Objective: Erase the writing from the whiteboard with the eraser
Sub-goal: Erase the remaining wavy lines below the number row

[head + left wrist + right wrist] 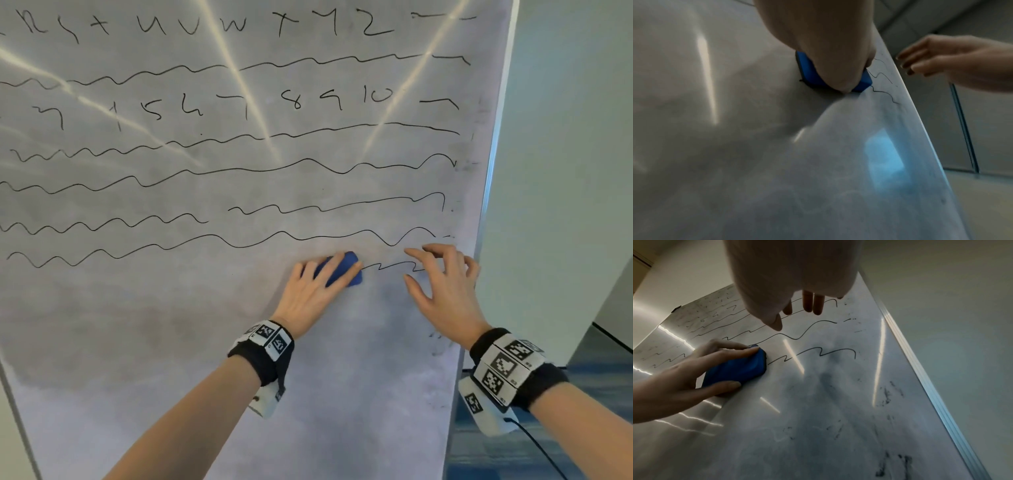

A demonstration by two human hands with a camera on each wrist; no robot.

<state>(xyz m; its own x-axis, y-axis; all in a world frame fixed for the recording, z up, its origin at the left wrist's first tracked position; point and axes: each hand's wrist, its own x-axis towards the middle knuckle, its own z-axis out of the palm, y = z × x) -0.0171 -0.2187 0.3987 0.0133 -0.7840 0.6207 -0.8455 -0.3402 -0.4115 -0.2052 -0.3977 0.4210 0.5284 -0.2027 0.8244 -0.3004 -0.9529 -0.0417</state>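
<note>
Right, left hand (313, 291) has the eraser (342, 272) flat against the whiteboard (171, 325), fingers over the top and thumb on the lower edge, gripping it by the sides. Eraser is a blue rounded-corner block with a smooth moulded back and a dark underside edge; the wiping face itself is against the board and hidden. It sits low on the board, right of centre, its right end touching the left tip of a short wavy marker line (394, 266).

Right hand (442, 284) is near the board's right edge, fingers spread and loosely bent, holding nothing. Fingertips (816, 306) hang close to the surface; whether they touch it, cannot tell from any view.

Board surface is glossy, streaked with bright strip-light reflections (239, 85), and carries a grey smeared haze across the lower part. Dark ink smudges (887, 395) sit low near the right edge. Above the eraser: several long wavy black lines (239, 171), a row of digits (294, 101) and a row of letters (233, 25); the rows are cut off at the left and top of the head view. Aluminium ribbed frame (931, 386) runs down the right edge.

Both wrists wear black bands with white blocks of square black-and-white markers (269, 337).

Left wrist view is mostly palm and blur; only a corner of the eraser shows there.
</note>
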